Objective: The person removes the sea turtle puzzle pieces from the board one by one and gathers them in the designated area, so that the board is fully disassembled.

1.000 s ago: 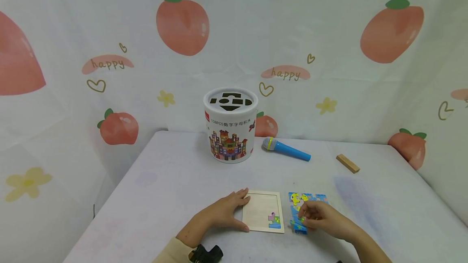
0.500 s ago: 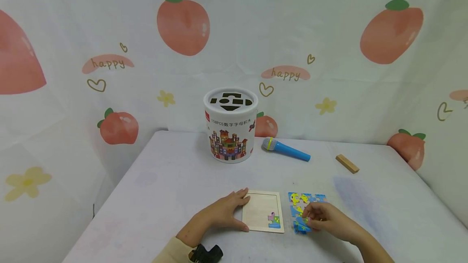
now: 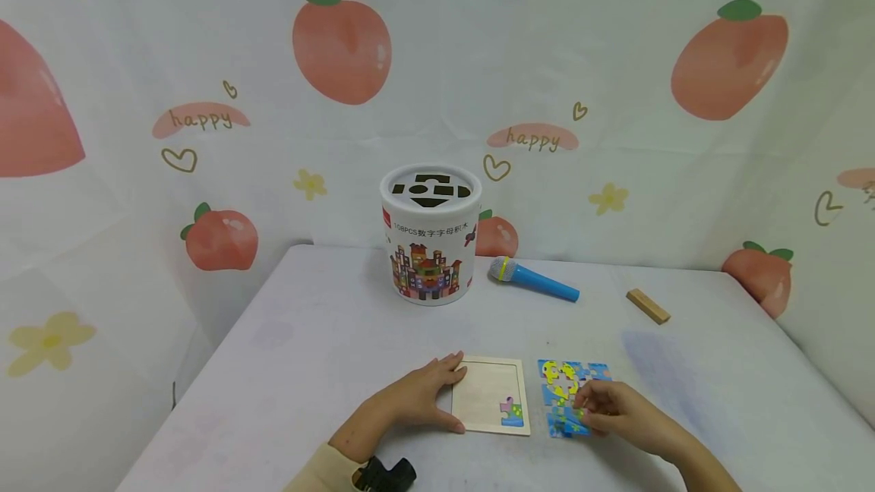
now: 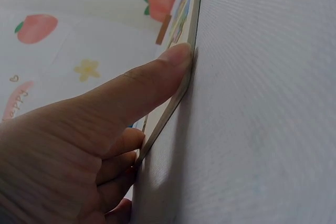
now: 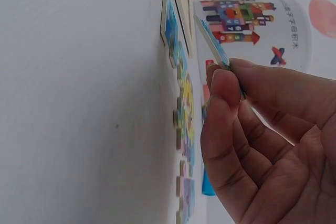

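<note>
My left hand holds the left side of a square wooden puzzle tray, fingers at the far-left corner and thumb at the near-left corner. A few joined pink, green and blue puzzle pieces sit in the tray's near-right corner. My right hand pinches a thin blue puzzle piece between thumb and fingers; the right wrist view has it tilted and raised off the table. Below and beyond it lies a group of loose blue and yellow puzzle pieces, right of the tray, partly hidden by the hand.
A white lidded bucket with shape cut-outs stands at the back. Beside it lies a blue toy microphone, and farther right a small wooden block. A printed curtain hangs behind the white table.
My right hand has shifted slightly to the right with the blue puzzle piece between its fingers, uncovering more of the loose pieces. The left hand and the tray stay in place.
</note>
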Demonstrator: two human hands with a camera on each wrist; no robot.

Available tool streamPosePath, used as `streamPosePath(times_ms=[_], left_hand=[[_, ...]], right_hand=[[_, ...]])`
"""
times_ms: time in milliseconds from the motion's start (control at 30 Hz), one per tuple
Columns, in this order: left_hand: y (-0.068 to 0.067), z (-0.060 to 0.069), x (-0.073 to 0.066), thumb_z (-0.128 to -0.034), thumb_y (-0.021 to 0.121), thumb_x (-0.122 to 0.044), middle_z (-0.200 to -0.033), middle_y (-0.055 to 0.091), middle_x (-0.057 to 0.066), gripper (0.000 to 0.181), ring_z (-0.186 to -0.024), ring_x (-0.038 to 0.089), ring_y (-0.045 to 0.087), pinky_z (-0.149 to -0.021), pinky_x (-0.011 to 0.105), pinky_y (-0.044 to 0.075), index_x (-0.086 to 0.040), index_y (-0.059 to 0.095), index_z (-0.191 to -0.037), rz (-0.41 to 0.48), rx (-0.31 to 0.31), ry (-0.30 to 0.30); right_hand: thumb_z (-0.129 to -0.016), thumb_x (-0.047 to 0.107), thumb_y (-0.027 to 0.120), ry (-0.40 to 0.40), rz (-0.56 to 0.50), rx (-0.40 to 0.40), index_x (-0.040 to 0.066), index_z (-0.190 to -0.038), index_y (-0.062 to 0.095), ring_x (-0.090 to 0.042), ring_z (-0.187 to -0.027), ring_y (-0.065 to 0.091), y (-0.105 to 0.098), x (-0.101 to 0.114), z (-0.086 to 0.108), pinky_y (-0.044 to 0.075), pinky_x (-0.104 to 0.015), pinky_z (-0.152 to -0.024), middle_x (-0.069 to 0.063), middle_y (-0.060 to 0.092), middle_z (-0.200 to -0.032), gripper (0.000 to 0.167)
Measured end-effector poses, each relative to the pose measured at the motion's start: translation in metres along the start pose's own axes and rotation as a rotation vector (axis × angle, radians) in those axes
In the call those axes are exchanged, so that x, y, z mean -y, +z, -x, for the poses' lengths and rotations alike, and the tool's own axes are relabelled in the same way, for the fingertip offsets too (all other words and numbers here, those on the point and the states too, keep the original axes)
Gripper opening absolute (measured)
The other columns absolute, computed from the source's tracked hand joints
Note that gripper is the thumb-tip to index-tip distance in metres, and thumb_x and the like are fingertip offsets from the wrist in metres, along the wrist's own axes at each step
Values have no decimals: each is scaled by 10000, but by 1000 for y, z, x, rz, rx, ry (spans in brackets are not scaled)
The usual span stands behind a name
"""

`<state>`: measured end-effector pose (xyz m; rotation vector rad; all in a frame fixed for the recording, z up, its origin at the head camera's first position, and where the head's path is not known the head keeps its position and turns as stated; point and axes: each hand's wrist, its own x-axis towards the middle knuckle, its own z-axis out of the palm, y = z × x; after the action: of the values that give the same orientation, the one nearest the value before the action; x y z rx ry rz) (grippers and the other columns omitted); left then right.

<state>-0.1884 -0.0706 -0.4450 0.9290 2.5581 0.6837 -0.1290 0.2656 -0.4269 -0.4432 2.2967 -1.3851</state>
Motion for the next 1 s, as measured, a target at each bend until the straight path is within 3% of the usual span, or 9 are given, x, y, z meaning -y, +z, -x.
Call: streamPosePath(times_ms=[233,633,1000], left_hand=[[0,0,0,-689,772,-476,-1551,227,15,898,-1433,186,220,-1157,419,235,-105,398,-1416,6,7,-8],[0,1,0,-690,767,-484,-1551,231,21,895,-1432,192,224,-1151,424,249,-103,402,-1414,-2,4,-6],[1,0,1,-695,767,-481,-1552,228,12,890,-1436,171,212,-1160,409,232,-108,400,-1416,-1,10,-15]], right_hand=[[-900,131,594,48,4,-28,-69,-1014,567,-59,-678,562,-3,-2,5,519,-230,-591,-62,577,-839,232],[-915,118,571,10,-35,-18,-109,-1016,534,-36,-635,524,-9,-11,10,474,-230,-539,-46,547,-814,251],[-904,150,598,64,-50,3,-98,-1013,546,-38,-639,514,-12,-16,11,465,-206,-539,-34,552,-814,277]])
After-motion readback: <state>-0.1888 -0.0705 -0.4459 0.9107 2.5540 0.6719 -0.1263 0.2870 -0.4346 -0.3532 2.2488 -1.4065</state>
